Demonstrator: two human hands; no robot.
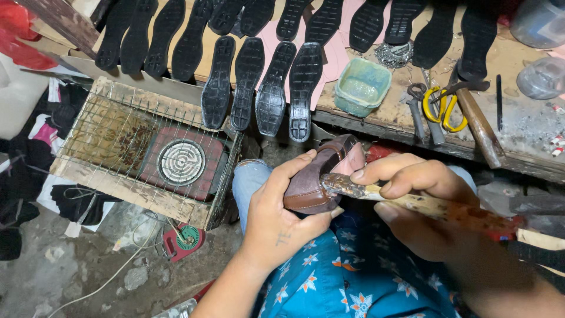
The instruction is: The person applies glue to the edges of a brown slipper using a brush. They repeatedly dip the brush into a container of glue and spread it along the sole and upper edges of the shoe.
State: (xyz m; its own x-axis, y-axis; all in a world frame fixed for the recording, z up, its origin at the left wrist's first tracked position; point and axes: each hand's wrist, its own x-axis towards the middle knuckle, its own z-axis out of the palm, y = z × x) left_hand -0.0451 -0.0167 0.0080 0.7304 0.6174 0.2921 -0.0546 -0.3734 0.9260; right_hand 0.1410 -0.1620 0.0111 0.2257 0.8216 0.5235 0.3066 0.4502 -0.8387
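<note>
My left hand (pixel 276 206) grips a brown leather shoe upper (pixel 321 176) from below, thumb over its top edge. My right hand (pixel 412 194) holds a glue-crusted brush with a long wooden handle (pixel 435 206); its tip rests against the shoe's opening. Both hands work over my lap, which is covered in blue floral cloth (pixel 353 277).
Rows of black rubber soles (pixel 271 82) lie on the workbench (pixel 518 147) ahead. A green plastic tub (pixel 362 85), yellow-handled scissors (pixel 447 109), pliers and a hammer (pixel 479 123) sit on it. At left, a wire-covered wooden frame (pixel 118 188) holds an electric coil heater (pixel 181 162).
</note>
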